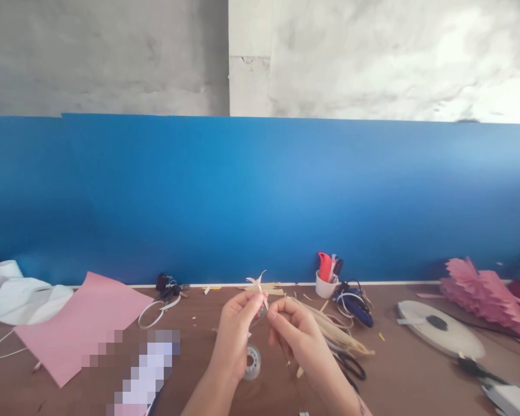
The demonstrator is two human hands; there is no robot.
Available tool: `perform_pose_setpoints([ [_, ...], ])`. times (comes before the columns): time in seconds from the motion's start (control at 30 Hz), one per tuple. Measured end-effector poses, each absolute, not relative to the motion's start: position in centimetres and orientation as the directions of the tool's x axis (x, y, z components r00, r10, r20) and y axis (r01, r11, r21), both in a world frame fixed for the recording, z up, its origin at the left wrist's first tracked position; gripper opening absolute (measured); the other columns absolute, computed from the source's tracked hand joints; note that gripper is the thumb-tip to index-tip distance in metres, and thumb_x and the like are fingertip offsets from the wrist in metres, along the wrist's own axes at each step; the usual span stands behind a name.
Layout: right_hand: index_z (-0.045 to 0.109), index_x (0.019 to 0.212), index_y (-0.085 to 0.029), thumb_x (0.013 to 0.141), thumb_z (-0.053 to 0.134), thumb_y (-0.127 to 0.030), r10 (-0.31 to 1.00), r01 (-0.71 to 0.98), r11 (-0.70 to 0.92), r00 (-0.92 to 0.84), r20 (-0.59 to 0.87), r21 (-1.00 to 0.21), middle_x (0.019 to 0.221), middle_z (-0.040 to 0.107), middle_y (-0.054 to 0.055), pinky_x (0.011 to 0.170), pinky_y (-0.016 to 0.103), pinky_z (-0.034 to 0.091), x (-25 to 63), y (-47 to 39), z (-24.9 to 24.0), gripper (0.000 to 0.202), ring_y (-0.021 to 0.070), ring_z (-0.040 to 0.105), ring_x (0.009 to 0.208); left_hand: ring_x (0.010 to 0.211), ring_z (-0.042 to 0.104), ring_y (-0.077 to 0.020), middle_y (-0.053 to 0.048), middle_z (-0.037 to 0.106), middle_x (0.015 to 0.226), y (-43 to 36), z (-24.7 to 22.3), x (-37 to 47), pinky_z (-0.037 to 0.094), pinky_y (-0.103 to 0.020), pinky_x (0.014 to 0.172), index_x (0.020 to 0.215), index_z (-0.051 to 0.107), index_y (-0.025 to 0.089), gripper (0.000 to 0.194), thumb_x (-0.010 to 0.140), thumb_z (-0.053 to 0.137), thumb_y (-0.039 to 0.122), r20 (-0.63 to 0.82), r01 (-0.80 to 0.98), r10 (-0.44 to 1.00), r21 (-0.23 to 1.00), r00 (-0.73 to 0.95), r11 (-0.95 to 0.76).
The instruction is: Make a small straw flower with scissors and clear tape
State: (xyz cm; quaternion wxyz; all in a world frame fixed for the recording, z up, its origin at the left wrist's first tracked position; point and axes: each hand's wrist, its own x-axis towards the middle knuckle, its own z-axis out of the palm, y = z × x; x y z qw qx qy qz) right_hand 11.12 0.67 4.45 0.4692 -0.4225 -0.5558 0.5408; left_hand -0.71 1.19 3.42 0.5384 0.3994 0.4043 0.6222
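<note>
My left hand (239,323) is closed, pinching a small pale flower-like piece (256,283) with thin pointed petals between thumb and fingers. Close to its right, my right hand (295,328) has thumb and forefinger pressed together just below the flower piece. A thin strand seems to run towards those fingertips, but what they hold is too small to make out. Under the hands a roll of clear tape (253,363) lies on the brown table (208,346). Beside my right hand is a bundle of pale, dry-looking strips (340,334), with black looped handles (353,367) by it.
A white cup (325,287) holds a red-handled tool and pens near the blue partition (260,196). Rightward are a dark blue object (359,309), a flat white reel (442,338) and pleated pink paper (487,297). Leftward lie a pink sheet (84,323) and keys (170,293).
</note>
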Motion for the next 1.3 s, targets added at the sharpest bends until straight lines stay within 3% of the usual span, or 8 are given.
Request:
perform_pose_setpoints([
  [0.67,0.049,0.069,-0.017,0.074,0.058,-0.040,0.967,-0.034,-0.002,-0.253,0.007,-0.999,0.040,0.049,-0.007,0.037,0.017,0.016,11.8,0.7,4.3,0.025,0.0030,0.029,0.034,0.086,0.058,-0.0216,-0.007,0.068,0.081,1.1,4.1,-1.3,0.040,-0.031,0.080,0.073,0.071,0.015,0.023,0.068,0.068,0.037,0.091,-0.293,0.986,0.947,-0.142,-0.130],
  [0.93,0.050,0.070,-0.017,0.074,0.059,-0.043,0.967,-0.043,0.007,-0.254,0.018,-0.999,0.041,0.051,-0.006,0.037,0.016,0.017,11.9,0.7,4.1,0.028,0.0031,0.029,0.034,0.079,0.055,-0.0195,-0.004,0.066,0.072,0.6,4.8,-0.4,0.040,-0.029,0.077,0.060,0.066,0.016,0.019,0.065,0.067,0.035,0.087,-0.285,0.977,0.948,-0.194,-0.141],
  [1.3,0.050,0.070,-0.017,0.074,0.060,-0.047,0.968,-0.050,0.024,-0.249,0.036,-0.998,0.042,0.052,-0.005,0.037,0.016,0.019,11.7,0.5,4.2,0.032,0.0040,0.030,0.035,0.069,0.051,-0.0160,-0.001,0.061,0.064,0.3,5.2,-0.4,0.038,-0.026,0.071,0.062,0.067,0.017,0.019,0.065,0.066,0.035,0.057,-0.305,0.985,0.947,-0.163,-0.105],
])
